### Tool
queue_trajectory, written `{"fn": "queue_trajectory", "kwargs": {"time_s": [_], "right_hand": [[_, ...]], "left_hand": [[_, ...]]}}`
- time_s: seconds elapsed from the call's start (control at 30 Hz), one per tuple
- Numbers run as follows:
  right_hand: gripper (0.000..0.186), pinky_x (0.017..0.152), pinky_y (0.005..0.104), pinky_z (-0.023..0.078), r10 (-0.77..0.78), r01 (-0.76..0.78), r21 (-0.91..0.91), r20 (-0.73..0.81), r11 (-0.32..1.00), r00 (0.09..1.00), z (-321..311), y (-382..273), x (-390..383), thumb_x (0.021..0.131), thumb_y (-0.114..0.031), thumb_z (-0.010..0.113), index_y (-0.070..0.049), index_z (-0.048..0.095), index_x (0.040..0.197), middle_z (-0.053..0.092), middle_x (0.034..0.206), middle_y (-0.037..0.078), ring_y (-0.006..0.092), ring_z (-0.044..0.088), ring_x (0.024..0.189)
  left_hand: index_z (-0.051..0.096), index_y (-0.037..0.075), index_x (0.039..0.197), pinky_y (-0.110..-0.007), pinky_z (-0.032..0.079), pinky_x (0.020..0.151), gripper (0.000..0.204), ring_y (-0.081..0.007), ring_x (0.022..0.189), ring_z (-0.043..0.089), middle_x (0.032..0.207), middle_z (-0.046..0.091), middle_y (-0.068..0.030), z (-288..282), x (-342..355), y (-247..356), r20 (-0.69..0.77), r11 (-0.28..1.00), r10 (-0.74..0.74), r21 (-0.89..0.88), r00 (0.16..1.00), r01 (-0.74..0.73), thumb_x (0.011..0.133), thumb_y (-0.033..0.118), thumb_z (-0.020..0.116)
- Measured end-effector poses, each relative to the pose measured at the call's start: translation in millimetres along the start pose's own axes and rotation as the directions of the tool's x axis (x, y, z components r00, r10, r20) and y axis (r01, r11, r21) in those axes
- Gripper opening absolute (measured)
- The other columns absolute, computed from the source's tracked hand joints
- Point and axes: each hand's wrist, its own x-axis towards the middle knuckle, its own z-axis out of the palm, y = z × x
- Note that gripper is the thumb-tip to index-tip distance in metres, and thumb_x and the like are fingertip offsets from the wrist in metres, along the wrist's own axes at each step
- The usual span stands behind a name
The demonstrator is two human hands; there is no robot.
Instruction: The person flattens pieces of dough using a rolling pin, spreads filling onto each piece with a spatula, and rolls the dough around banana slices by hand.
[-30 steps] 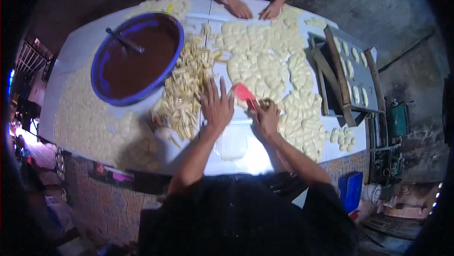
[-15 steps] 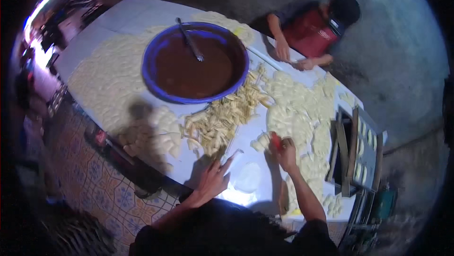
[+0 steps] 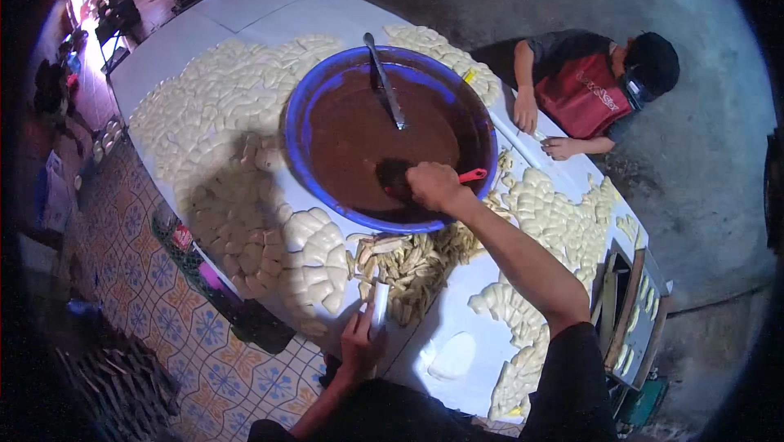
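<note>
A large blue basin [image 3: 294, 138] of brown paste [image 3: 351, 152] stands on the white table. My right hand [image 3: 438, 186] is over its near right side, closed on a red-handled tool [image 3: 472, 175]; the tool's working end is hidden by my hand and a dark shadow. A long metal utensil [image 3: 385, 83] leans on the far rim. Near the table's front edge, my left hand [image 3: 359, 346] is closed on a pale, straight bar-like thing [image 3: 380, 305] whose kind I cannot make out. Just beyond it lie heaped cut strips [image 3: 416, 275], and a flat white dough round [image 3: 452, 356] lies to its right.
Flattened dough pieces [image 3: 204, 107] cover the table's left side, and more dough pieces [image 3: 543, 213] lie at right. A co-worker [image 3: 572, 87] has both hands at the far right edge. Trays with shaped dough [image 3: 641, 319] stand beside the table's right edge. A dark crate [image 3: 245, 315] sits at left.
My right hand has moved from the dough at right to over the basin, carrying the red tool. My left hand has closed on the pale bar. The view has shifted.
</note>
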Motion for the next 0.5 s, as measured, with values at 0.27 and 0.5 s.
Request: {"fn": "queue_trajectory", "kwargs": {"time_s": [0.27,0.5], "right_hand": [[0.029,0.086,0.0515,0.055,-0.273,0.251,0.117,0.250,0.961,0.929,-46.1,-15.8,-9.1,0.077,-0.009,0.061,-0.010,0.076,0.101,0.072,0.100,0.022,0.0398,0.069,0.098],[0.019,0.075,0.0517,0.054,-0.357,0.356,0.242,-0.041,0.903,0.933,-41.2,8.8,-19.6,0.079,-0.012,0.062,0.000,0.074,0.088,0.071,0.086,0.024,0.0422,0.070,0.085]], "left_hand": [[0.062,0.006,0.127,-0.041,0.055,0.070,0.052,-0.0345,0.081,0.066,0.093,0.065,-0.0163,-1.9,-5.9,-17.9,-0.005,0.993,0.063,-0.095,0.998,-0.063,0.078,0.013,0.077],[0.062,0.006,0.127,-0.044,0.054,0.071,0.052,-0.0372,0.083,0.065,0.094,0.066,-0.0171,4.3,-4.0,-18.8,-0.035,0.982,0.151,-0.104,0.988,-0.154,0.078,0.013,0.078]]}}
